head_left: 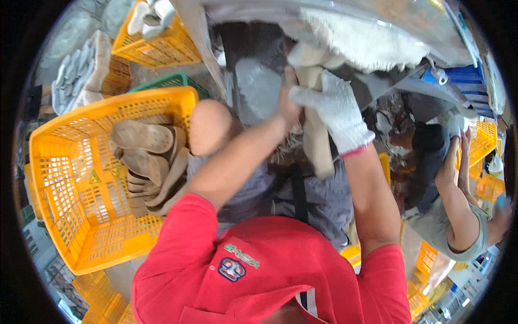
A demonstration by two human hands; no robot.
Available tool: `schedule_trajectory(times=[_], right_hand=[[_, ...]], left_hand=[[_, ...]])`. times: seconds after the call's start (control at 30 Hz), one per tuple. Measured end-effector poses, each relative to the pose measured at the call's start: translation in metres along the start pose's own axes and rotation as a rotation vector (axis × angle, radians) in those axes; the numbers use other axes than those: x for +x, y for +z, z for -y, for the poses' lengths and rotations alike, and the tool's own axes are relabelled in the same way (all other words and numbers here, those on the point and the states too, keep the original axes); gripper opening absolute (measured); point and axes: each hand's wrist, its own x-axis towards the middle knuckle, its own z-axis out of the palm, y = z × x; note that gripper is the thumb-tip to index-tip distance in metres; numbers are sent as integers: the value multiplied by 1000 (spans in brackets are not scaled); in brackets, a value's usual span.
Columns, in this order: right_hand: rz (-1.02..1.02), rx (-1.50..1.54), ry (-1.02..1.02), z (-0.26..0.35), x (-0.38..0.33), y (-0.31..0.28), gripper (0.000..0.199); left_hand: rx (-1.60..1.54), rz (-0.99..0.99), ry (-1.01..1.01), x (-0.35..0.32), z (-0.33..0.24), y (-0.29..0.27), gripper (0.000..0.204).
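Observation:
In front of my torso, a long beige shoe [317, 141] is held upright between my two hands, its lower end pointing toward my lap. My bare left hand [290, 100] grips its left side, the fingers partly smeared by motion. On the other side, my right hand [339, 110], in a white knit glove with a pink cuff, is closed round the upper part. Part of the shoe is hidden behind the glove. More pale material [308, 55] lies just beyond my hands, too blurred to name.
To my left stands a yellow plastic basket [59, 202] with several tan clogs [143, 135] in it. Behind it are a green basket [170, 82] and a yellow crate [156, 53] of pale shoes. A machine with white fabric [367, 40] is ahead. Another person [458, 216] works at right.

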Motion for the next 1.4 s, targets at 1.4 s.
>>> schedule_trajectory(times=[1.4], right_hand=[[-206,-880,138,-146,-218,-87,63]], left_hand=[[1270,-846,730,-186,-113,-168,42]])
